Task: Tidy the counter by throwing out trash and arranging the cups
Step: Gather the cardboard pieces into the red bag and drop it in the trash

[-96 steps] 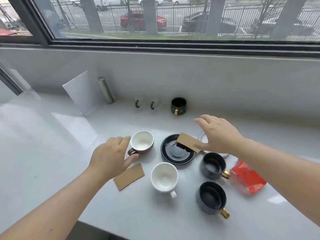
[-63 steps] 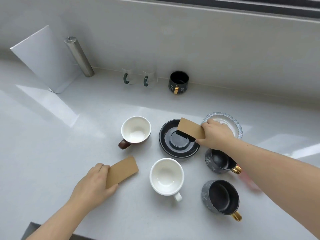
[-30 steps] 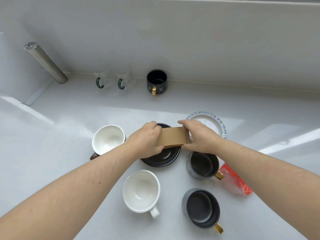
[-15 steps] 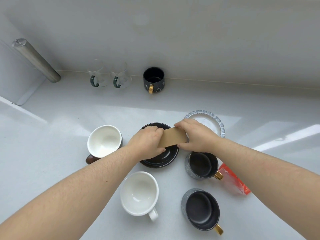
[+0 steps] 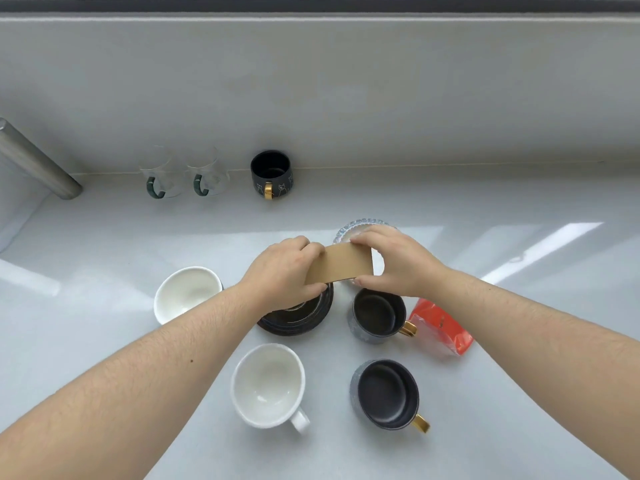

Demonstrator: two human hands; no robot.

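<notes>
A pale grey tabletop point(image 5: 485, 209) runs to a low wall under a window frame. Above the black saucer point(image 5: 304, 318), my left hand point(image 5: 282, 268) and right hand point(image 5: 398, 259) each have their grip clamped on one end of the brown cardboard sleeve point(image 5: 341, 264). I judge this the trash-gathering step; next the sleeve must go to a bin, none in view. The red wrapper point(image 5: 441, 329) lies at four o'clock from the saucer. Cups wait: white at nine and six, dark at three and five. The wrapper's print is unreadable.
</notes>
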